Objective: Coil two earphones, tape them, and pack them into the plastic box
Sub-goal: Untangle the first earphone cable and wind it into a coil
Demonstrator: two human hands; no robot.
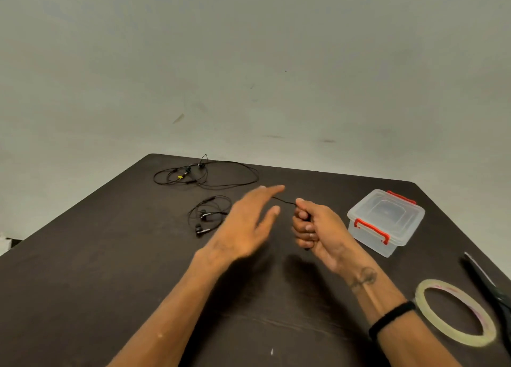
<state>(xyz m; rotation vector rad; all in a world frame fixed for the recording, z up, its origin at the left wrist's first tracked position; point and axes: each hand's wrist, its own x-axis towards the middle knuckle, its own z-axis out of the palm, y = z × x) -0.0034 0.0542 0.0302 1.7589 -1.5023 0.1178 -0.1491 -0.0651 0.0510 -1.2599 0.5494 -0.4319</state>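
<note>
One black earphone [206, 173] lies loosely spread at the far left of the dark table [83, 270]. A second black earphone [208, 214] sits nearer, partly coiled, its cord running behind my left hand to my right hand. My right hand [312, 225] is fisted around that cord, a short stretch of which sticks out toward the left. My left hand [249, 223] hovers flat with fingers spread, blurred, just left of the fist. The clear plastic box [385, 221] with red latches stands closed to the right. A roll of clear tape [456, 312] lies at the near right.
Black scissors [489, 283] lie along the table's right edge beside the tape roll. A plain grey-green wall rises behind the table. The table's far edge runs just past the spread earphone.
</note>
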